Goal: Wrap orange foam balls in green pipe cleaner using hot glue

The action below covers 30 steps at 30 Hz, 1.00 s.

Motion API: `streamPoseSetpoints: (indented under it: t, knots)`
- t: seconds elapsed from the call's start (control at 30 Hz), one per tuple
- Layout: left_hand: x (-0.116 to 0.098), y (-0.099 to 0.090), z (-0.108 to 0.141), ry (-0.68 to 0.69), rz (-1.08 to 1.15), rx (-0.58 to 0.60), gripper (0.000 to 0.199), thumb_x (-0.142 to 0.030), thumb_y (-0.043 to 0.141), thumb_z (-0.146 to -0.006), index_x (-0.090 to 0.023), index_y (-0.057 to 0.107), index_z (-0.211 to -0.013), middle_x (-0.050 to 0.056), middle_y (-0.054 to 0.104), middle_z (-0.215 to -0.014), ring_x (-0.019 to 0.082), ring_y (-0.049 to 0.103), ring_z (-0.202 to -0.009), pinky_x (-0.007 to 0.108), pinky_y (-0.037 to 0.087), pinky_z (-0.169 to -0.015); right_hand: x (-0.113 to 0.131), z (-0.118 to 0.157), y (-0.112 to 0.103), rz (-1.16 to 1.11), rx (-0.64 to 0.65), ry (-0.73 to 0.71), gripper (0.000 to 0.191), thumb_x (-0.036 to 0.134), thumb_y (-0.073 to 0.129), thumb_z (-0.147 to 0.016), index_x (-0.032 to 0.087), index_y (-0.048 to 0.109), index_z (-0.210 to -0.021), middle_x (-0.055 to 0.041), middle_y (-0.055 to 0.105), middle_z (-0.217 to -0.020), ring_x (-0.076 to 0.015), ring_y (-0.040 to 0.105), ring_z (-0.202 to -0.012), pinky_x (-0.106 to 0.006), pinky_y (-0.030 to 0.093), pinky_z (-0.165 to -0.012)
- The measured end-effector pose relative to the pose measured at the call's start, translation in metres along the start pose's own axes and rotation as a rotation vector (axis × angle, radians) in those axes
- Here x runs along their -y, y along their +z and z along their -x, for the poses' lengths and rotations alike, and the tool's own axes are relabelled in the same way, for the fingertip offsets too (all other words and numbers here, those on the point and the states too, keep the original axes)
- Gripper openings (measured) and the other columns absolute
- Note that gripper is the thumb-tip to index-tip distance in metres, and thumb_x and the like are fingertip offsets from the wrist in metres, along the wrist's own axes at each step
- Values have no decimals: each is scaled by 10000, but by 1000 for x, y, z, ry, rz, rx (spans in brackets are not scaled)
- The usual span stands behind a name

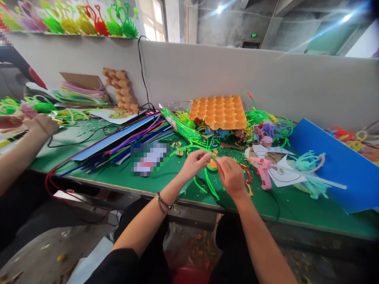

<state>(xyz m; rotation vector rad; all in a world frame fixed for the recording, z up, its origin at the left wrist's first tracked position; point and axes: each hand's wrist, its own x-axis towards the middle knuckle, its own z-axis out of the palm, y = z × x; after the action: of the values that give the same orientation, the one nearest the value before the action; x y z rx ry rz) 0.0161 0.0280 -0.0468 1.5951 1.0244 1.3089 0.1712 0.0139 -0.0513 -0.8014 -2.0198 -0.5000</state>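
Note:
Both my hands meet above the green tabletop, pinching bright green pipe cleaners (211, 184) whose loose ends bend and hang below. My left hand (194, 162), with a bracelet on its wrist, has thumb and forefinger closed on the green strands. Close beside it, my right hand (231, 175) is also closed in a pinch at the same strands; the exact grip is hidden by the fingers. Behind the fingertips lies a small orange piece (212, 165). A red curved piece (248, 174) and a pink glue gun (264, 171) with a clear glue stick lie right of my right hand.
An orange egg tray (220, 110) sits on mixed pipe cleaners at the back. A blue board (340, 165) leans at the right beside turquoise pipe cleaners (315, 179). Bundled pipe cleaners (133, 140) and cords lie leftward. Another person's hands (41, 124) work at far left.

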Motion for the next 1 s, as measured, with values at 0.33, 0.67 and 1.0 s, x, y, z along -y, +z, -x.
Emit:
streamPoseSetpoints:
  t: [0.33,0.67,1.0]
  knots:
    - [15,-8,12,-117,356,-35,401,-520,688,-667,-140,567,-700,-63,479,-498,43,403,-451,196,310,-490,-5,6,11,-114,160,-42,188,173,454,-925,205,631,-979,-49,703,-895,-160,607,-802,-304,385,-748]
    - [19,-20,14,-146,430,37,291,-381,731,-660,-130,636,-775,-28,585,-637,55,466,-522,202,358,-528,7,6,15,-433,247,242,168,227,393,-935,211,555,-892,4,632,-696,-125,595,-612,-234,455,-567]
    - [26,-14,18,-79,540,46,420,-518,747,-645,-137,604,-749,-15,544,-713,46,439,-543,207,367,-544,33,-7,12,-1547,453,982,294,452,457,-855,226,389,-681,94,291,-467,-68,217,-382,-222,235,-388]
